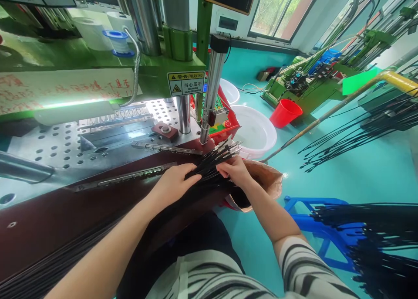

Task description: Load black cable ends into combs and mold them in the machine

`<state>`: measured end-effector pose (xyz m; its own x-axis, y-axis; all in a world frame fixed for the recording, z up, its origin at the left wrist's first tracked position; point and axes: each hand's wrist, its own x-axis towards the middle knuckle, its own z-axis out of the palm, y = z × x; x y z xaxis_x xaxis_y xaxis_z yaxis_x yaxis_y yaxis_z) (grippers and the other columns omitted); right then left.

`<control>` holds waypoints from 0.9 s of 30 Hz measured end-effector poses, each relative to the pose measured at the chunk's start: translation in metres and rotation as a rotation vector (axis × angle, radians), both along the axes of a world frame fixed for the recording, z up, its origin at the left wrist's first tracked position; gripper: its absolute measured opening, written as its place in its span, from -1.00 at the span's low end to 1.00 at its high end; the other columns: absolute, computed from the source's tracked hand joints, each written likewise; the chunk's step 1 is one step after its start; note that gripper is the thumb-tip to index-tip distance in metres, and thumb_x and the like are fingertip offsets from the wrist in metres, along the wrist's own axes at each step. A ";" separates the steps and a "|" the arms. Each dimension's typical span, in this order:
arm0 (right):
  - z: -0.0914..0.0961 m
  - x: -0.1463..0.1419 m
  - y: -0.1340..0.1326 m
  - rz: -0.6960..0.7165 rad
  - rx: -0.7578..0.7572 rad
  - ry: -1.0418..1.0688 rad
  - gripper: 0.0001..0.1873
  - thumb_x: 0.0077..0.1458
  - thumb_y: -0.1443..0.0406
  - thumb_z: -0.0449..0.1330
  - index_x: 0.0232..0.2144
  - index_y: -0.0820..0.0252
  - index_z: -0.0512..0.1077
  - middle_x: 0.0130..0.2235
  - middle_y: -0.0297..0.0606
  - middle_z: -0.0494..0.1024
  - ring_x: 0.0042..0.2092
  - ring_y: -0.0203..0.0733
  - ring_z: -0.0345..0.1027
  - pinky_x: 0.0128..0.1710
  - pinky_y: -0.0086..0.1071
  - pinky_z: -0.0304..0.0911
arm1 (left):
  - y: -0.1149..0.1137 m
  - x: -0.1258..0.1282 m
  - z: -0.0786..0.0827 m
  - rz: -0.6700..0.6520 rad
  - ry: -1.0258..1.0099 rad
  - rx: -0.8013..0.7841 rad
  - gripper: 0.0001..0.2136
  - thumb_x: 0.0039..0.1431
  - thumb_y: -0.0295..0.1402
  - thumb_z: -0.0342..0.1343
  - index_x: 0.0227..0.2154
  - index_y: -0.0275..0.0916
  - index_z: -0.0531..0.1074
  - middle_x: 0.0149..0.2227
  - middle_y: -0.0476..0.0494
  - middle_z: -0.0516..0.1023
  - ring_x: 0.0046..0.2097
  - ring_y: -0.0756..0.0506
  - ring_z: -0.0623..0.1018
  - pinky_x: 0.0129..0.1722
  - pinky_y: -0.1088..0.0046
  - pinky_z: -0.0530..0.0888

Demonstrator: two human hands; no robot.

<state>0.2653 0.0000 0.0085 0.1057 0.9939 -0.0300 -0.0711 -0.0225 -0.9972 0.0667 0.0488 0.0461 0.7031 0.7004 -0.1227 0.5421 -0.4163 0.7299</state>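
Observation:
A bundle of thin black cables (pixel 209 161) with metallic tips lies over the brown ledge in the middle of the view, its tips pointing up and to the right. My left hand (pixel 178 179) is around the near side of the bundle, thumb on top, its other fingers partly hidden. At the tip end, my right hand (pixel 235 170) pinches some of the cables with fingers and thumb pressed together. Two slotted metal strips, one long (pixel 127 177) and one farther back (pixel 168 149), lie left of the bundle. More black cables (pixel 65 251) run along the ledge to the lower left.
A green press (pixel 183 79) with a hand-crushing warning label stands over a perforated metal table (pixel 39 153). Below my right forearm is a paper-lined container (pixel 272 181). White tubs (pixel 257 131), a red bucket (pixel 285 113) and a blue stool (pixel 313 222) bearing black cables stand on the floor.

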 end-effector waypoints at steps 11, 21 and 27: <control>-0.003 0.008 0.004 -0.075 0.056 0.169 -0.83 -0.18 0.26 0.26 -0.62 0.26 0.40 -0.65 -0.35 0.43 -0.71 -0.38 0.22 -0.73 -0.50 0.10 | 0.003 -0.001 -0.004 0.018 -0.142 -0.060 -0.73 0.10 -0.20 -0.09 -0.24 -0.21 0.39 -0.30 0.00 0.51 -0.27 -0.07 0.45 -0.25 0.46 0.32; 0.016 0.068 -0.003 -0.418 0.127 -0.275 -0.79 -0.04 0.26 0.12 -0.31 0.17 0.44 -0.27 -0.27 0.48 -0.23 -0.22 0.35 -0.22 -0.32 0.27 | -0.005 0.005 -0.024 0.074 -0.056 0.136 -0.70 0.09 -0.26 -0.05 -0.15 -0.22 0.41 -0.10 -0.10 0.49 -0.09 -0.12 0.46 -0.05 0.35 0.33; 0.044 0.053 0.013 0.159 0.184 -0.897 -0.84 -0.06 0.21 0.21 -0.48 0.16 0.53 -0.30 -0.22 0.46 -0.15 -0.12 0.25 -0.06 -0.22 0.10 | -0.010 0.004 -0.027 0.039 -0.045 0.238 -0.72 0.12 -0.27 -0.07 -0.16 -0.21 0.42 -0.14 -0.09 0.51 -0.13 -0.11 0.48 -0.09 0.36 0.37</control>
